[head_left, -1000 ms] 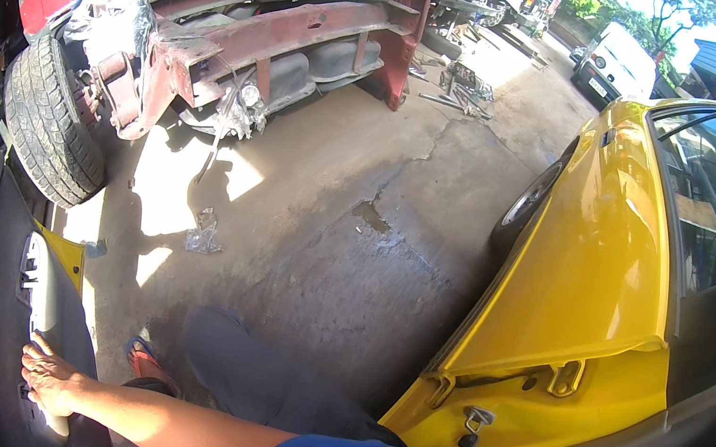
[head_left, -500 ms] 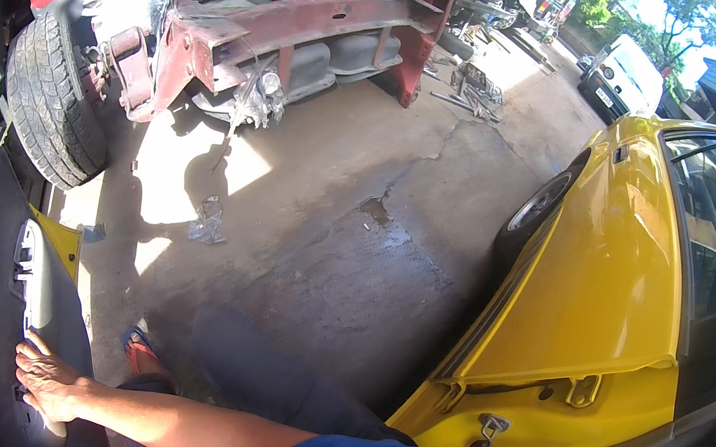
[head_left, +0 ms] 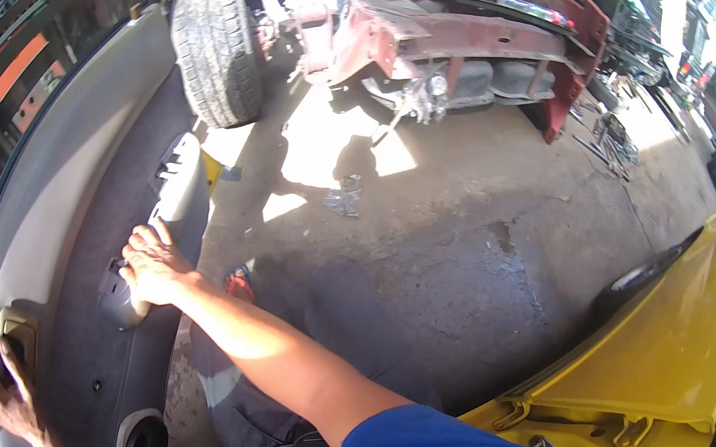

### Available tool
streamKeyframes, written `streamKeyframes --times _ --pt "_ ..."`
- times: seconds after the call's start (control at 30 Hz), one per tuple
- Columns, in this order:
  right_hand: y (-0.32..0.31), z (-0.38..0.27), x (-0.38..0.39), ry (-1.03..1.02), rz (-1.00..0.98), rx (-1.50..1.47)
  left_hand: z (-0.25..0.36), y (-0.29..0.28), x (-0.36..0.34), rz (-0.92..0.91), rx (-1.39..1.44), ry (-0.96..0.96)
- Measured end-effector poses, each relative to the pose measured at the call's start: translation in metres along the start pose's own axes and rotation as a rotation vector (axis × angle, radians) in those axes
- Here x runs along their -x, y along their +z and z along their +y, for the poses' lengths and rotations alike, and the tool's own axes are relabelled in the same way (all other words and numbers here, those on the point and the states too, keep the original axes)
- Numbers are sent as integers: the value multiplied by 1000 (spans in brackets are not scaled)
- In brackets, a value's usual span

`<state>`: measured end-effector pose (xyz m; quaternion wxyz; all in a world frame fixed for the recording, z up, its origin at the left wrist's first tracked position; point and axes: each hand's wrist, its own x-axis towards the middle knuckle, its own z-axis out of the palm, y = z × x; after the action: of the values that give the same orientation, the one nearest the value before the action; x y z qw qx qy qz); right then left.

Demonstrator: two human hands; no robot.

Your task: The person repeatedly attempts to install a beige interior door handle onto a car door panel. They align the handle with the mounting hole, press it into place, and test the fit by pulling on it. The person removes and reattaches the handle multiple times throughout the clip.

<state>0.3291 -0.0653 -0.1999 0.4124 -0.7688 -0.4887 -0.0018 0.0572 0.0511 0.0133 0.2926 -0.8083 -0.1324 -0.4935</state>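
Note:
A yellow car's opened door with its grey and cream inner panel (head_left: 112,180) stands along my left side. My right hand (head_left: 154,264) reaches across and grips the pale armrest (head_left: 180,192) of that panel, its fingers curled over the top. Near the lower left, my left hand (head_left: 5,391) lies against the panel with fingers spread, beside the tan inner handle surround (head_left: 21,341). An oval speaker or pocket trim (head_left: 142,442) sits low on the panel.
A dismantled red car front (head_left: 466,46) with a bare tyre (head_left: 217,45) stands ahead. To the right is the yellow fender (head_left: 675,327). Crumpled clear plastic (head_left: 344,194) lies on the concrete floor (head_left: 439,199). My sandalled foot (head_left: 240,281) is beside the door.
My view has swung left, bringing more of the door panel into sight. My left hand has come into view against the panel. My right hand stays on the armrest.

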Motion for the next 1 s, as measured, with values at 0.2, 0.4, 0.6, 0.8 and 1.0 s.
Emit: streamKeyframes --times 0.2,0.4,0.6,0.8,1.0 --pt "-27 -9 12 -26 -54 133 10 -20 11 -203 28 -253" --pt "-31 -7 8 -30 -90 209 18 -24 -1 -154 71 -259" --pt "-25 -6 10 -51 -30 256 15 -30 -1 -174 111 -220" --pt "-25 -7 8 5 -83 166 9 -21 10 -171 99 -235" --pt "-10 -8 6 53 -33 78 -3 -12 11 -189 6 -179"
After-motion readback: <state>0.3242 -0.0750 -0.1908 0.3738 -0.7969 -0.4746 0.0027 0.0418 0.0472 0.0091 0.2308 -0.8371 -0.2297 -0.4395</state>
